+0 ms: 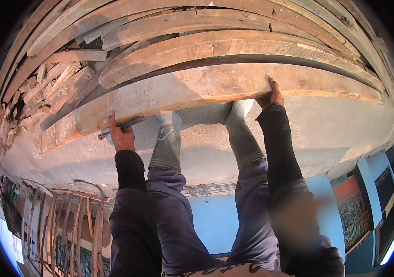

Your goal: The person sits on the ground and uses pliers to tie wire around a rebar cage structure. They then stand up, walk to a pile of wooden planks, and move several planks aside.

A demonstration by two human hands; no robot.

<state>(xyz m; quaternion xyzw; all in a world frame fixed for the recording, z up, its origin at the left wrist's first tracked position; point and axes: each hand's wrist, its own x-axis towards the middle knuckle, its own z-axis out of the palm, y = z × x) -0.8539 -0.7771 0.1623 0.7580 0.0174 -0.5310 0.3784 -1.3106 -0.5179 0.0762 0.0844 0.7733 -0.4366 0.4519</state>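
Observation:
A long, thick wooden plank [197, 85] spans the view in front of me, bowed by the lens. My left hand [122, 135] is closed on its near edge toward the left end, thumb on the upper face. Farther right, my right hand [271, 94] grips the same edge, its thumb on top and the other fingers hidden beneath. A dark, bar-shaped metal tool [133, 122] shows by my left hand; whether the hand holds it or it lies behind, I cannot tell. My grey rubber boots [168, 143] stand on the concrete just on my side of the plank.
Beyond the plank lie more long boards [234, 44], stacked in rows. Broken wood offcuts [51, 87] are heaped at the far left. Grey concrete floor [317, 124] runs under my feet. Behind me are a light blue wall [213, 219] and upright wooden poles [74, 226].

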